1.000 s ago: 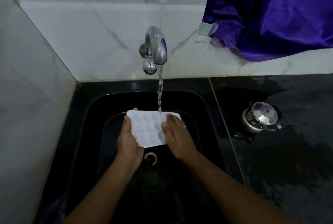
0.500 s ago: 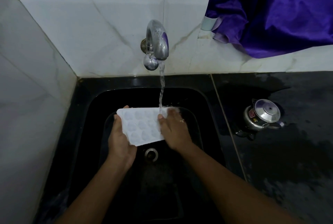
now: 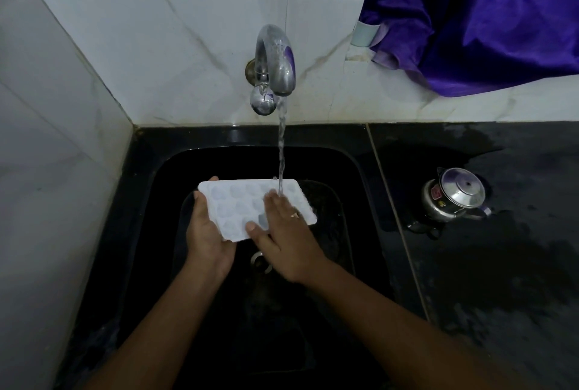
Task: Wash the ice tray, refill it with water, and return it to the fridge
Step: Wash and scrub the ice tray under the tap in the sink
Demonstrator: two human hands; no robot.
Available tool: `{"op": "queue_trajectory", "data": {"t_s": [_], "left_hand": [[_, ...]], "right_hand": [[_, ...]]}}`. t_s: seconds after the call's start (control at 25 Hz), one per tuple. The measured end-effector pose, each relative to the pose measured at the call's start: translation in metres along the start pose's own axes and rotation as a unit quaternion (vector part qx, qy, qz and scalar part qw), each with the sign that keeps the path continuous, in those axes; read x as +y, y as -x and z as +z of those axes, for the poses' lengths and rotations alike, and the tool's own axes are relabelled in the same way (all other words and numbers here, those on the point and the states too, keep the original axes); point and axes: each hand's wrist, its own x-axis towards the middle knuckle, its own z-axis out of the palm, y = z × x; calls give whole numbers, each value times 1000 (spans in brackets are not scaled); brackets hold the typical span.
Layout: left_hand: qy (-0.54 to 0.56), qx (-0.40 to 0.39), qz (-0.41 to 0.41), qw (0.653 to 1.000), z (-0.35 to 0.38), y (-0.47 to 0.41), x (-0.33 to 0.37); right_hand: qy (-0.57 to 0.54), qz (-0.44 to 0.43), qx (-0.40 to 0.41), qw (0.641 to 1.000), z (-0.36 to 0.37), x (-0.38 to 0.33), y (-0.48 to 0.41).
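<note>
A white ice tray [image 3: 238, 201] with rounded cells is held over the black sink [image 3: 163, 170], under the stream from the steel tap [image 3: 277, 60]. My left hand [image 3: 206, 233] grips the tray's left end, fingers curled round its edge from below. Flat on the tray's right half lies my right hand [image 3: 285, 233], fingers straight, a ring on one finger. Water strikes the tray just at my right fingertips.
A small steel kettle [image 3: 454, 198] stands on the wet black counter [image 3: 501, 264] to the right of the sink. Purple cloth [image 3: 485, 19] hangs over the tiled wall at the upper right. The drain [image 3: 260, 261] shows below the tray.
The tray has been turned more level and swung so its right end sits further right under the stream. My right hand has slid across the tray's top.
</note>
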Motion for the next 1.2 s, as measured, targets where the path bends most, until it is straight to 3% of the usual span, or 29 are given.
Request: {"op": "queue_trajectory", "data": {"t_s": [0.08, 0.16, 0.2, 0.36, 0.48, 0.64, 0.8, 0.96, 1.08, 1.2], "left_hand": [[1, 0, -3, 1000, -1, -2, -1], [-6, -8, -10, 1000, -1, -1, -7], [-8, -10, -13, 1000, 0, -1, -10], [-11, -22, -10, 1000, 4, -4, -9], [-15, -22, -10, 1000, 5, -5, -10], [8, -10, 10, 1000, 2, -9, -2], [6, -4, 11, 1000, -2, -9, 0], [7, 0, 33, 999, -8, -15, 7], [7, 2, 33, 999, -8, -12, 9], [13, 8, 50, 999, -12, -13, 13]], "right_hand": [[12, -3, 21, 1000, -4, 10, -1], [6, 88, 37, 995, -14, 16, -7], [-2, 94, 30, 995, -14, 13, -6], [3, -25, 1, 1000, -2, 1, 5], [1, 97, 38, 995, -17, 11, -10], [9, -21, -2, 1000, -7, -1, 3], [24, 94, 20, 995, -13, 8, -7], [19, -1, -8, 1000, 5, -3, 1], [32, 92, 26, 995, -10, 10, -18], [18, 30, -5, 999, 1, -6, -8]]}}
